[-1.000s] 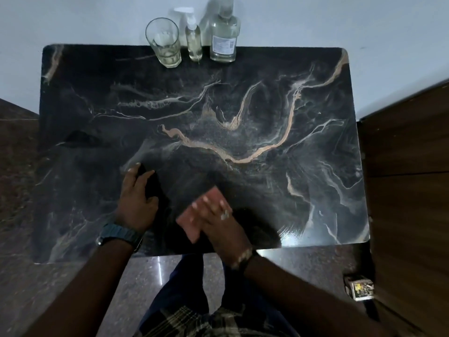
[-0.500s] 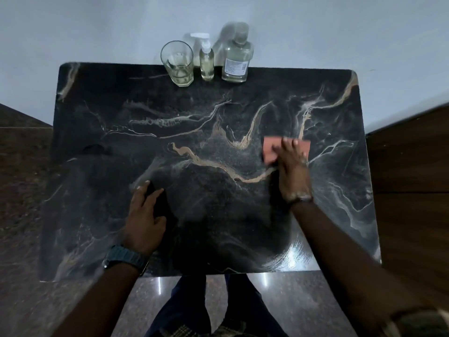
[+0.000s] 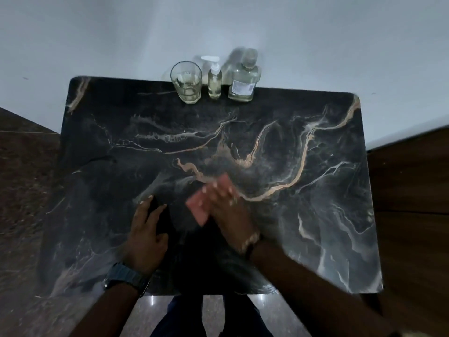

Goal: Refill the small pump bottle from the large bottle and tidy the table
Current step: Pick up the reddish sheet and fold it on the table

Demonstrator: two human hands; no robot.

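A: Where is the small pump bottle (image 3: 214, 81)?
B: At the far edge of the table (image 3: 315, 227), upright against the wall, between the glass (image 3: 186, 82) just to its left and the large bottle (image 3: 244, 79) just to its right. All three hold pale yellowish liquid; the glass has only a little at the bottom.

A: And the cloth?
B: A pink cloth (image 3: 202, 206) lies flat on the table, well nearer the person than the pump bottle, slightly left of the table's middle. The right hand (image 3: 227, 210) presses down on it, its grip spread, fingers straight and together over the cloth. The hand is blurred.

A: The other hand?
B: The left hand (image 3: 147, 235) rests on the table just left of the cloth, fingers straight and slightly apart, holding nothing. A dark watch (image 3: 126, 278) sits on that wrist; a bracelet (image 3: 250, 240) on the right wrist.

A: Around the table?
B: A pale wall behind the pump bottle, dark floor at the sides.
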